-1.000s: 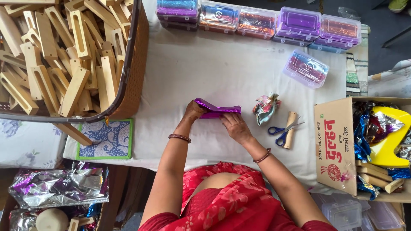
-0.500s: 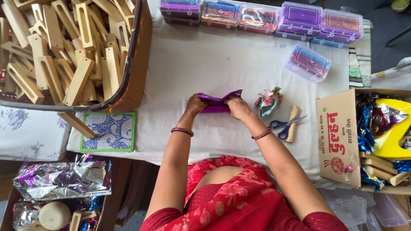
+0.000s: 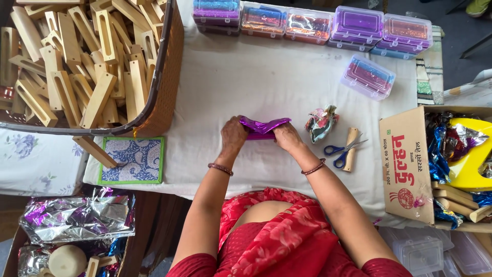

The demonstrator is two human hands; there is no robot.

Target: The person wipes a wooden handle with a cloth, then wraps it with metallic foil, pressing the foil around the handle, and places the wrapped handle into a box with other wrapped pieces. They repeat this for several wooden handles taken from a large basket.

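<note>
On the white cloth-covered table (image 3: 266, 82), my left hand (image 3: 233, 134) and my right hand (image 3: 287, 136) grip the two ends of a block wrapped in shiny purple foil (image 3: 262, 126). The foil bunches up between my fingers at the middle. The block under the foil is hidden. A crumpled wad of multicoloured foil (image 3: 321, 122) lies just right of my right hand. Blue-handled scissors (image 3: 341, 151) rest across a short wooden piece (image 3: 351, 141) further right.
A wicker basket (image 3: 164, 87) full of slotted wooden blocks fills the upper left. Clear plastic boxes (image 3: 307, 23) of coloured foil line the far edge. A cardboard box (image 3: 410, 164) with foil and blocks stands right. A patterned blue mat (image 3: 132, 160) lies left; crumpled foil sheets (image 3: 72, 218) sit below.
The purple-wrapped block has stayed between both hands while my fingers folded the foil up and over its ends. The view has shifted slightly.
</note>
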